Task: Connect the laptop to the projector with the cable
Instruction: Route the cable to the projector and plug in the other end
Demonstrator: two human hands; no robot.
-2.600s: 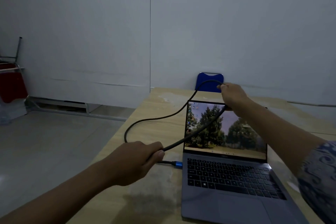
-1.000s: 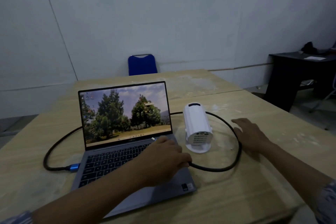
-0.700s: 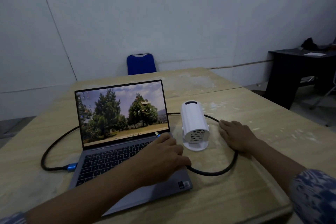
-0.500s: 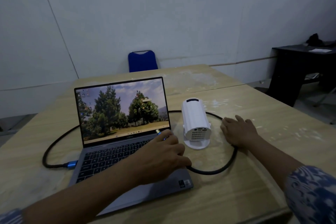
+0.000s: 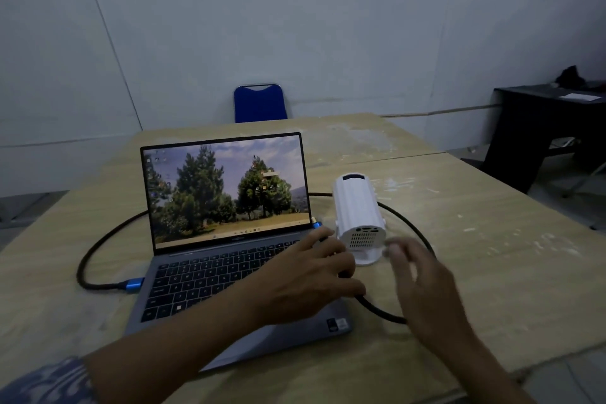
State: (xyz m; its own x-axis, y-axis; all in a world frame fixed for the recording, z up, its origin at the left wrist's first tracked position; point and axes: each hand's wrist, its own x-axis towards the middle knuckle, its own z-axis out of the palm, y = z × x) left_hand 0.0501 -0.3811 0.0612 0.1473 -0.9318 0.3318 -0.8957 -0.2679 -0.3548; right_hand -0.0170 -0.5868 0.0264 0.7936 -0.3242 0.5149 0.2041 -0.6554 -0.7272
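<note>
Wooden table [image 5: 475,272], large and pale, spread under both hands and beyond the fingertips on all sides. Open laptop [image 5: 229,256], lying under the left wrist, screen lit with trees, standing behind the left fingers. Black cable [image 5: 98,246], plugged by a blue connector into the laptop side far away from the fingers, looped behind the screen and round the projector, then returned under the left palm. White projector [image 5: 359,216], standing on its small base just beyond and between the two sets of fingertips, rear grille and ports turned toward them. Left hand [image 5: 311,275], closed around the free cable end, second blue plug [image 5: 316,225] sticking out past the fingertips, near the projector but not touching. Right hand [image 5: 423,282], blurred, fingers spread loosely and holding nothing, tips just beside the projector base, above the cable loop.
</note>
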